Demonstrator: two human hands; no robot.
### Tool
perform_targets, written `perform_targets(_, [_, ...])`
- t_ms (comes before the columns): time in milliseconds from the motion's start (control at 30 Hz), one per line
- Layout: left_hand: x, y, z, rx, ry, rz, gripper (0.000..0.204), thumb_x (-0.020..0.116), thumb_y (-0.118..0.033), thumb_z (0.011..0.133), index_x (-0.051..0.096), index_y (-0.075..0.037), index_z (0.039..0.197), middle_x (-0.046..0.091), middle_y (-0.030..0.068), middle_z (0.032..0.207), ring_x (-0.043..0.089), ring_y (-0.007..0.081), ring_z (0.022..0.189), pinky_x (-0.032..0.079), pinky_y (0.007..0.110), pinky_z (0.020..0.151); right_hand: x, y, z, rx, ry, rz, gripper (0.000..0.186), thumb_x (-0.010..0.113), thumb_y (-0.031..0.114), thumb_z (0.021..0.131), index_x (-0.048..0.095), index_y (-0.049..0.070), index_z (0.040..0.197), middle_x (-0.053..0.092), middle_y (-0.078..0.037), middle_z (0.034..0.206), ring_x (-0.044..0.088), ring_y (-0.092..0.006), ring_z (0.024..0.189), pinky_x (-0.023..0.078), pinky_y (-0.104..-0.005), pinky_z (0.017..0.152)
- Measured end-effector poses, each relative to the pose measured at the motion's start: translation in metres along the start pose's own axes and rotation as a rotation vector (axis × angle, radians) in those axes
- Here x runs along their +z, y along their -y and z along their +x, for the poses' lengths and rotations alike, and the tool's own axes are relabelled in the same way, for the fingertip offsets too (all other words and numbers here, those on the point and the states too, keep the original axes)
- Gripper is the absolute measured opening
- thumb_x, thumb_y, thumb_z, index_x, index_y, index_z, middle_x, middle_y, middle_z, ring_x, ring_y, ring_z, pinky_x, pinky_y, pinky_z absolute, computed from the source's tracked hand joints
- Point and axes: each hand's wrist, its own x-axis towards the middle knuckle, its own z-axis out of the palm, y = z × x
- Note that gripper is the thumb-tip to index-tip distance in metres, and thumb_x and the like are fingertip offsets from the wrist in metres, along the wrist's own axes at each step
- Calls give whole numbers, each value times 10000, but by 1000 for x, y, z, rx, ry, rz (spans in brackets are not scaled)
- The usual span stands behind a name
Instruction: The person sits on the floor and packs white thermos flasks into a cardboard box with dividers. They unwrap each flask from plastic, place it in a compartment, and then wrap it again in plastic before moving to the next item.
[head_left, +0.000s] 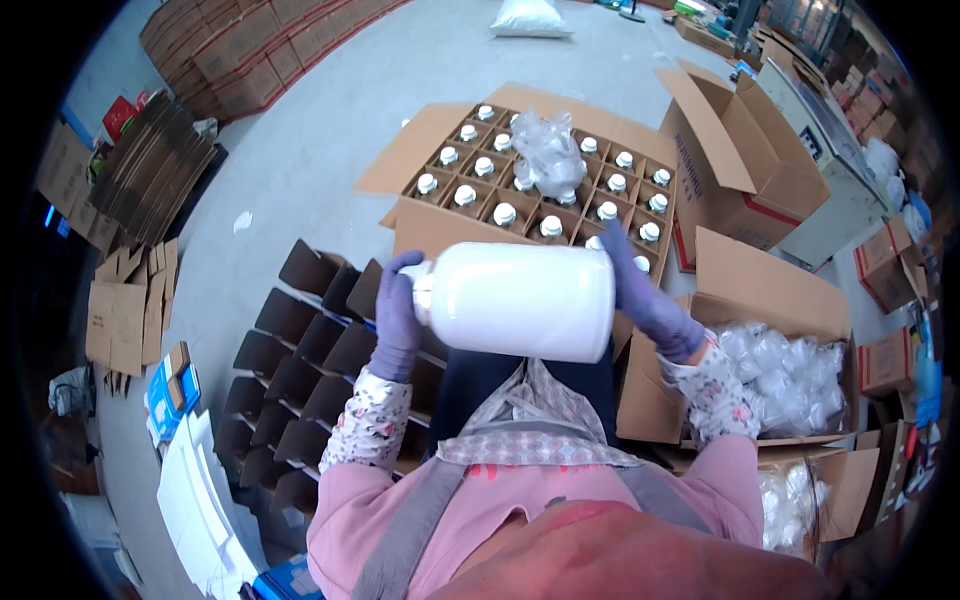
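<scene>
The left hand (396, 310)'s grip is holding the white bottle (520, 300)'s neck end; the right hand (645, 298) is lying flat against its base, near the divided carton (435, 228)'s near edge. Its stiff-looking, glossy wall is probably proving slippery, favouring both ends.

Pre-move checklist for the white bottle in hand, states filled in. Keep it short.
1. White bottle supported at both ends: ok, left hand at the neck end, right hand at the base.
2. Bottle upright: not ok, on its side.
3. Purple gloves on both hands: ok.
4. Divided carton open: ok, flaps spread.
5. Tops inside it uncovered: not ok, clear plastic lies over some.
6. Bottle sealed: cannot tell, left hand partly hides that end.
</scene>
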Motion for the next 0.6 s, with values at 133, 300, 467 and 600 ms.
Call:
perform_targets(133, [-22,3,-32,-276,-113,-352,323,405,-275,991,536,-49,1180,613,143,1095,612,217,961,509,342,845,54,25,9,-9,148,52,1347,840,505,601,-50,100,1527,122,-231,1545,138,-306,1431,129,-410,1159])
perform_targets(300, [-20,36,-42,-895,250,135,427,443,-472,921,674,-123,1007,648,91,985,644,240,875,542,446,678,71,89,-20,-940,337,-1079,454,753,409,550,602,310,966,472,-123,1263,389,-446,1215,331,-651,973])
perform_targets(467, [-14,39,-75,141,430,752,404,454,-369,921,651,-53,1079,624,195,1133,577,352,1068,433,418,965,45,98,-9,-762,92,-950,1032,762,377,636,210,182,1486,207,-276,1494,253,-485,1361,254,-651,1046])
perform_targets(600, [67,-79,-22,-838,682,59,529,379,-435,985,534,20,1207,582,183,1190,561,265,1125,445,406,968,71,68,32,-1050,246,-1077,1020,759,364,656,187,221,1489,246,-204,1473,280,-518,1324,264,-674,1041])
